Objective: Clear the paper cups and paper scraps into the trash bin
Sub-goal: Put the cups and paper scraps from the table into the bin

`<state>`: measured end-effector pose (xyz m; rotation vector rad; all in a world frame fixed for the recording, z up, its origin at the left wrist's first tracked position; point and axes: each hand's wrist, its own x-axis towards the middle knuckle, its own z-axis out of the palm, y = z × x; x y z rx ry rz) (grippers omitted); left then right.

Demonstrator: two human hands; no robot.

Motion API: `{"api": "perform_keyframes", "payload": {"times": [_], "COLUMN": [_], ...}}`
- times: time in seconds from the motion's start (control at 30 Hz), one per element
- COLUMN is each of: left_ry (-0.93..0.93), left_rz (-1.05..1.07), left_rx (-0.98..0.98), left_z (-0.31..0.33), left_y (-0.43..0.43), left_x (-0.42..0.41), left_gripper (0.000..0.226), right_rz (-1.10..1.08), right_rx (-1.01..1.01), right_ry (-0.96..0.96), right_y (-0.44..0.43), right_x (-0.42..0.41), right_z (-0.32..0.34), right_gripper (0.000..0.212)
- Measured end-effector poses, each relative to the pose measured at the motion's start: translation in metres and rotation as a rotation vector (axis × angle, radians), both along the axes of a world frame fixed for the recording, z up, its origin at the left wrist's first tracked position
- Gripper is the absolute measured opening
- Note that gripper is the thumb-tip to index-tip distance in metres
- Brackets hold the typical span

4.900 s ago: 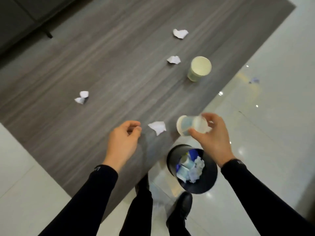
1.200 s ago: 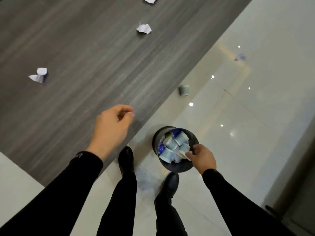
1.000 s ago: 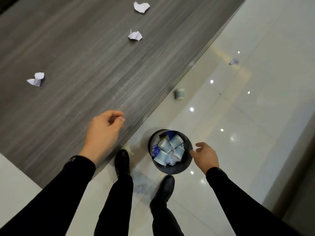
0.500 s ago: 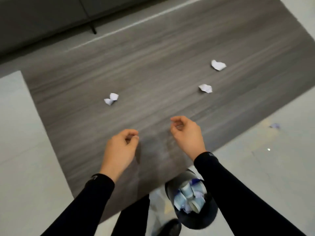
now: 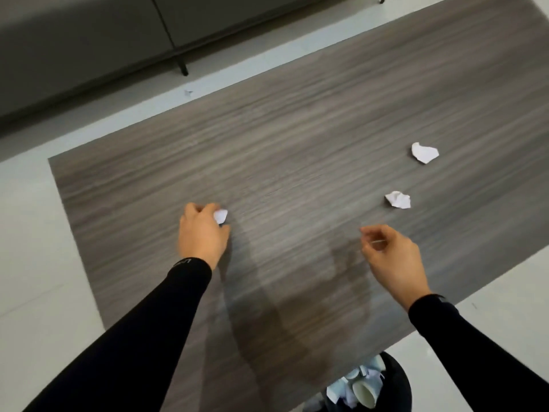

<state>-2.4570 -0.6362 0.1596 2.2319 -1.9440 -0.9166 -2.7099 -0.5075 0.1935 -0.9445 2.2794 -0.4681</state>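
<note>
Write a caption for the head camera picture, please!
Left hand grabs a paper scrap on the table; right hand hovers empty.

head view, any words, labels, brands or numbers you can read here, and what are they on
Left sleeve: small pale lettering by the cuff, too small and blurred to read.
Paper cups in the trash bin: blue print, no legible text.
Paper scraps and table: no writing visible.
So nothing here reads clearly.

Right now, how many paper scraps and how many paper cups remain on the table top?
Paper scraps: 3, one at the left hand fingertips, one near the right hand, one farther back.
Paper cups: 0 on the table.
Total: 3.
</note>
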Motion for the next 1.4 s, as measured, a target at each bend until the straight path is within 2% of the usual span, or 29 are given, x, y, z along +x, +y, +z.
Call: {"api": "perform_keyframes", "payload": {"times": [0.1,0.2,0.37,0.5,0.53,0.6,0.67,0.77,0.9,1.0,1.13,1.23,1.3,1.4], "left_ry": [-0.005,0.079,0.181,0.289,0.301,0.309,0.319,0.299,0.26,0.208,0.226,0.245,0.272,0.275], "left_rz": [-0.015,-0.078,-0.131,-0.183,-0.209,-0.276,-0.32,-0.351,-0.324,-0.329,-0.335,-0.352,-0.362,-0.363], "left_rx": [-0.105,-0.169,-0.057,0.039,0.058,0.12,0.19,0.206,0.198,0.205,0.189,0.109,0.095,0.151], "left_z": [0.0,0.005,0.007,0.004,0.003,0.002,-0.001,-0.003,-0.002,-0.003,-0.004,-0.005,-0.006,-0.011], "left_y": [-0.003,0.004,0.024,0.033,0.034,0.035,0.035,0.036,0.044,0.048,0.049,0.053,0.056,0.058], "left_x": [-0.016,-0.036,-0.086,-0.136,-0.146,-0.161,-0.167,-0.167,-0.149,-0.134,-0.127,-0.133,-0.138,-0.146], "left_gripper": [0.016,0.012,0.014,0.016,0.016,0.018,0.018,0.019,0.017,0.021,0.033,0.05,0.062,0.077], "right_rz": [-0.048,0.018,0.207,0.4,0.384,0.204,0.09,0.17,0.268,0.333,0.34,0.133,0.081,0.261], "right_rx": [-0.061,-0.053,0.129,-0.001,-0.06,-0.151,-0.126,-0.045,0.069,0.152,-0.104,-0.214,-0.144,0.01], "right_ry": [0.104,0.162,0.192,0.099,0.063,0.064,0.151,0.262,0.178,0.185,-0.023,-0.067,-0.076,-0.124], "right_y": [-0.007,-0.021,-0.034,-0.02,-0.02,-0.033,-0.054,-0.086,-0.103,-0.091,-0.047,-0.024,-0.025,-0.03], "right_x": [-0.043,-0.071,-0.073,-0.046,-0.049,-0.075,-0.114,-0.159,-0.169,-0.142,-0.076,-0.055,-0.058,-0.059], "right_z": [-0.011,-0.026,-0.046,-0.043,-0.04,-0.035,-0.033,-0.032,-0.042,-0.051,-0.048,-0.046,-0.047,-0.049], "right_gripper": [0.035,0.05,0.061,0.055,0.056,0.061,0.067,0.074,0.063,0.054,0.051,0.058,0.069,0.069]}}
